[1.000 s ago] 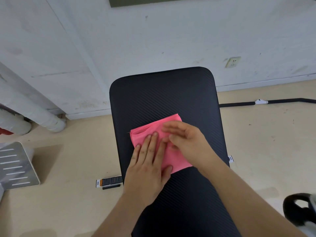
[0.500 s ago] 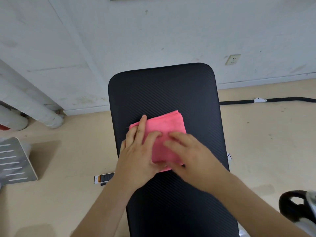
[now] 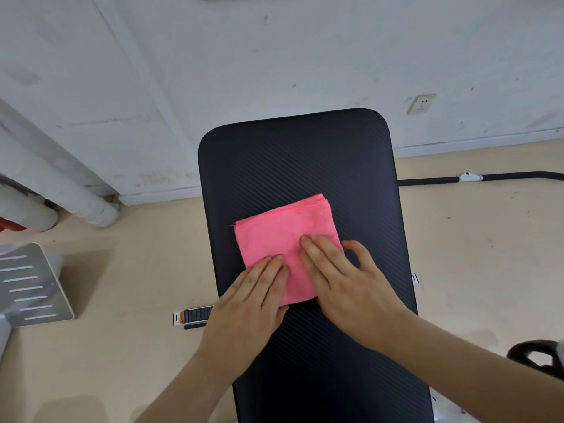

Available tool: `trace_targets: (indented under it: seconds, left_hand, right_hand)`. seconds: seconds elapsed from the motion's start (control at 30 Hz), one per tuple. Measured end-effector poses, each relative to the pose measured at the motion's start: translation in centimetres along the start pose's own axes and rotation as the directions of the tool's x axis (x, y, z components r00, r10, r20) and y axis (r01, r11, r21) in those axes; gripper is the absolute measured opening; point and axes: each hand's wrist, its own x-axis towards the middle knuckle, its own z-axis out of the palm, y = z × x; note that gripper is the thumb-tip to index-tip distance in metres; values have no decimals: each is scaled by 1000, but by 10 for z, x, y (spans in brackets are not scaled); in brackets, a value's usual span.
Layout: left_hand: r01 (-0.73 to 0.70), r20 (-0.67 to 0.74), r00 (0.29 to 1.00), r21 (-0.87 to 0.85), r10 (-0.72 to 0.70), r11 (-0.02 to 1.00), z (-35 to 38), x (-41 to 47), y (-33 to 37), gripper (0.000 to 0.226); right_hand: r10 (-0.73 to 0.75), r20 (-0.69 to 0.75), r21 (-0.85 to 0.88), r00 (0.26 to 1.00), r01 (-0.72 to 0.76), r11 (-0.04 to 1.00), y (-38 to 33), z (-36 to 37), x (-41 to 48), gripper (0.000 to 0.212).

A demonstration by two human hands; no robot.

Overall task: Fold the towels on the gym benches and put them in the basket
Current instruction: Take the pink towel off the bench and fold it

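Both hands have slid back toward the near edge of the pink towel (image 3: 283,236) since 0.5 s ago, when the left fingers reached up to its far left corner; its far half is now uncovered. It lies folded into a thick square, turned slightly askew, on the middle of the black bench pad (image 3: 293,157), with layered edges showing at the far right corner.

The left hand (image 3: 253,303) lies flat, fingers straight and together, with the fingertips pressing the near left part of the towel and the palm on the pad below it. The right hand (image 3: 345,282) is flat as well, its straight fingers pressing the near right part. 1 digit is spread off the right edge and rests over the bare pad. Neither hand grasps anything, so the towel sits under the 2 sets of fingertips, not inside a grip.

On the beige floor, left of the bench, lie a small black-and-orange item (image 3: 193,317) and a grey slotted plate (image 3: 27,285). White pipes (image 3: 91,206) run along the wall, which carries a socket (image 3: 421,104).
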Motion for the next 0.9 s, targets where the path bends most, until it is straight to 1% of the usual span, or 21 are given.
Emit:
trace_targets:
  seconds: [0.07, 0.1, 0.17, 0.23, 0.3, 0.33, 0.4, 0.43, 0.5, 0.57, 0.6, 0.63, 0.67, 0.73, 0.77, 0.87, 0.9]
  left_hand:
    - [26, -17, 1000, -36, -27, 999, 1, 4, 2, 42]
    - [39, -22, 999, -55, -40, 998, 0, 7, 2, 39]
    - [66, -17, 998, -103, -68, 992, -6, 13, 2, 35]
    - [102, 18, 995, -168, -100, 981, -17, 20, -1, 33]
    - [142, 114, 986, -231, -118, 962, -33, 23, -4, 30]
    - [163, 177, 977, -269, -118, 949, -40, 21, -4, 28]
    - [214, 307, 946, -342, -107, 915, -50, 13, -3, 24]
    - [235, 355, 930, -372, -96, 898, -53, 7, -1, 24]
    - [260, 406, 910, -404, -83, 877, -53, -2, 4, 27]
    - [265, 422, 901, -344, -104, 901, -48, -6, 9, 40]
    - [278, 423, 896, -299, -134, 913, -46, -5, 10, 47]
    - [301, 414, 894, -271, -172, 914, -45, -3, 11, 49]
    - [326, 408, 890, -263, -202, 908, -45, 0, 11, 45]
    - [402, 386, 881, -300, -276, 865, -47, 9, 7, 35]
    - [456, 392, 863, -335, -319, 824, -49, 12, 3, 33]
    - [593, 443, 797, -454, -409, 665, -51, 19, -6, 33]
    - [621, 460, 779, -475, -426, 623, -51, 20, -7, 33]
  right_hand:
    - [-54, -45, -21, 998, 53, 998, 4, 2, 4, 52]
    - [-58, -56, -12, 997, 57, 998, 6, 3, 6, 52]
    - [-61, -45, 24, 997, 62, 998, 8, 4, 8, 52]
    - [-80, -38, 49, 996, 82, 995, 10, 3, 7, 50]
    - [-86, -55, 78, 995, 90, 993, 9, -2, 5, 43]
    - [-102, -73, 106, 992, 109, 988, 9, -5, 3, 37]
    - [-133, -67, 227, 989, 145, 963, 8, -10, -4, 27]
    - [-132, -21, 302, 991, 132, 944, 9, -12, -8, 29]
    - [-99, 110, 422, 989, 44, 906, 9, -16, -12, 37]
    - [-41, 204, 460, 978, -59, 886, 9, -22, -7, 36]
    - [-7, 226, 463, 974, -101, 881, 11, -24, -3, 35]
    - [16, 232, 471, 973, -126, 873, 13, -26, 1, 34]
    - [31, 231, 497, 973, -145, 856, 15, -28, 4, 32]
    - [76, 235, 588, 969, -204, 782, 18, -30, 7, 29]
    - [107, 250, 649, 962, -248, 720, 19, -31, 6, 29]
    - [237, 340, 787, 910, -413, 459, 18, -29, 2, 26]
    - [292, 348, 801, 891, -444, 401, 15, -27, 2, 25]
